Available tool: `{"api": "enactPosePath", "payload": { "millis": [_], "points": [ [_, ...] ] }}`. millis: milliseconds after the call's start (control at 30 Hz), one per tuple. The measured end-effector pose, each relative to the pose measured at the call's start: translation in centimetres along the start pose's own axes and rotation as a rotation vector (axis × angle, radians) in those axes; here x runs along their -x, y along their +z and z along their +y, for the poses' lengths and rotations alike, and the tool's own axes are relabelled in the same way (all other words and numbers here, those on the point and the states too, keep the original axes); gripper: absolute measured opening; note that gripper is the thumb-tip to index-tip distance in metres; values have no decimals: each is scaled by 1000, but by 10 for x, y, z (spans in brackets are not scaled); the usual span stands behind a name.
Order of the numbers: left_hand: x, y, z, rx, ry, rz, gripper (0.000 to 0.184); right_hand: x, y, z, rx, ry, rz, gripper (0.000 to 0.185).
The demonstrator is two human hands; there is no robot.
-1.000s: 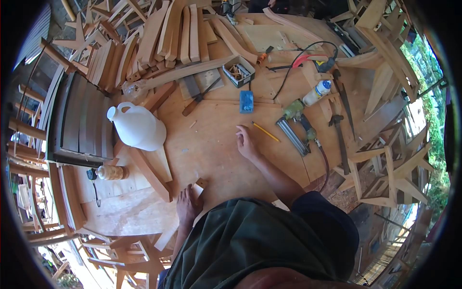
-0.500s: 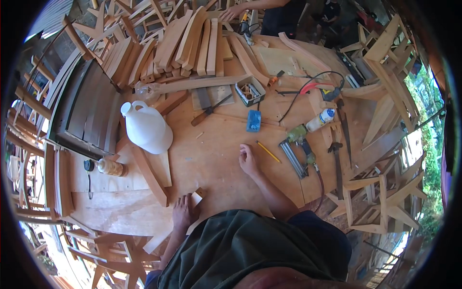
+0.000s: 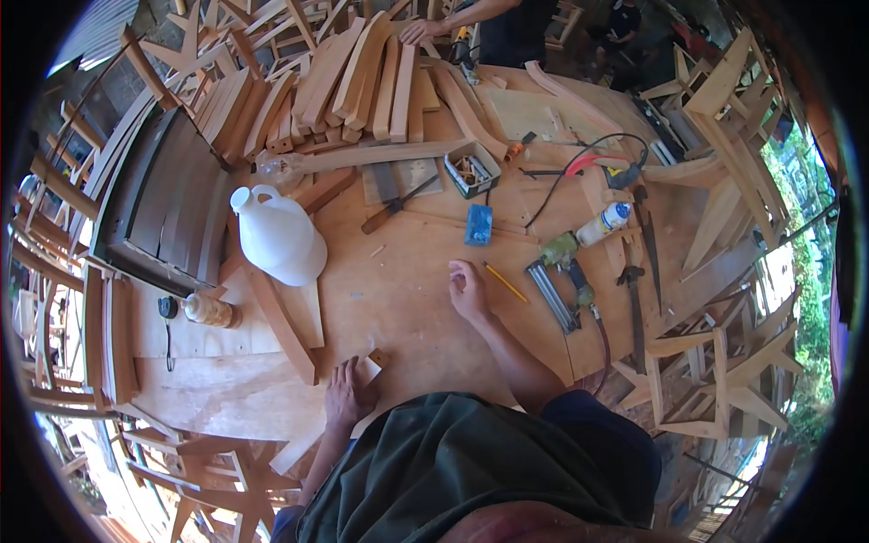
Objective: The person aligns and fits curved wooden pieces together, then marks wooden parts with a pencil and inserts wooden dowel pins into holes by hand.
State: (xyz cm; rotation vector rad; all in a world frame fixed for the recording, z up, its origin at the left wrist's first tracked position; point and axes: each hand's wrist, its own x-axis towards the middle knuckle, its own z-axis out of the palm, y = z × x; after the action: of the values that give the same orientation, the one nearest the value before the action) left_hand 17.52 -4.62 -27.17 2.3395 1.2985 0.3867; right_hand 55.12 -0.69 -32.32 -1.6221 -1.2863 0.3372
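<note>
My left hand [image 3: 349,395] rests at the near edge of the table, its fingers closed over a short light wooden piece [image 3: 373,366] with a small hole near its end. Most of that piece is hidden under the hand and my shirt. My right hand [image 3: 468,291] is over the middle of the table, loosely curled, with nothing visible in it. A yellow pencil [image 3: 505,282] lies just to its right. Farther right is a green nail gun [image 3: 554,294] with a hose. Beyond the hand sits a blue block [image 3: 479,224].
A white jug [image 3: 282,240], a small bottle [image 3: 208,310], a tape measure [image 3: 167,308] and a curved wooden part [image 3: 282,326] lie to the left. Behind are a chisel [image 3: 398,205], a box of small pieces [image 3: 472,169] and stacked wood [image 3: 348,81]. A co-worker's hand [image 3: 422,33] touches the stack.
My right hand has shifted slightly away from me, and its fingers have loosened a little. My left hand stays put. The co-worker's hand has moved left and down onto the stacked wood.
</note>
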Motion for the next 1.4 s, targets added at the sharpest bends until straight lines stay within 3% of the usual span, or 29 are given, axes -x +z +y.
{"api": "enactPosePath", "payload": {
  "millis": [100, 233, 300, 400, 467, 533, 633, 667, 700, 800, 933, 967, 1100, 1200, 1233, 1300, 1333, 1400],
  "points": [
    [3, -4, 1, 30, 39, 47, 80, -45, -3, -30, -107, -67, 69, 49],
    [4, 1, -4, 73, 34, 85, 80, -142, -4, -56, -342, -54, 300, 75],
    [4, 3, -7, 90, 44, 104, 80, -201, 0, -45, -649, 148, 284, 99],
    [6, 4, -11, 105, 92, 121, 80, -260, -1, -69, -523, 320, 345, 103],
    [5, 0, -8, 109, 75, 105, 81, -267, -12, -102, -501, 481, 190, 104],
    [6, 1, -7, 137, 39, 85, 81, -297, 8, -52, -274, 583, 35, 75],
    [6, 8, -13, 122, -6, 77, 81, -285, 4, -50, 75, 605, 130, 54],
    [6, 9, -16, 142, 16, 93, 82, -284, 9, -46, -206, 616, 142, 43],
    [6, 9, -19, 151, 5, 93, 82, -286, 15, -41, -296, 620, 128, 39],
    [-4, -6, -1, 305, -21, 122, 86, -274, 18, -33, -508, 578, 164, 20],
    [-86, -56, 30, 504, 168, 273, 90, -190, 1, -80, -681, 496, 194, 13],
    [-117, -78, 45, 582, 199, 284, 91, -159, -5, -97, -679, 517, 137, 15],
    [-240, -131, 95, 631, 337, 311, 92, -33, 20, -136, -592, 390, 8, 55],
    [-292, -170, 164, 862, 208, 334, 74, 25, 24, -187, -508, 287, -229, 72],
    [-299, -186, 178, 849, 119, 300, 66, 34, 23, -196, -546, 296, -325, 80],
    [-295, -213, 180, 992, 17, 141, 50, 28, 15, -192, -383, 30, -529, 88],
    [-294, -207, 168, 907, 122, 226, 42, 20, 11, -189, -298, -108, -632, 92],
    [-267, -204, 146, 671, 127, 225, 49, -9, -13, -171, -423, -43, -674, 91]
  ]
}}
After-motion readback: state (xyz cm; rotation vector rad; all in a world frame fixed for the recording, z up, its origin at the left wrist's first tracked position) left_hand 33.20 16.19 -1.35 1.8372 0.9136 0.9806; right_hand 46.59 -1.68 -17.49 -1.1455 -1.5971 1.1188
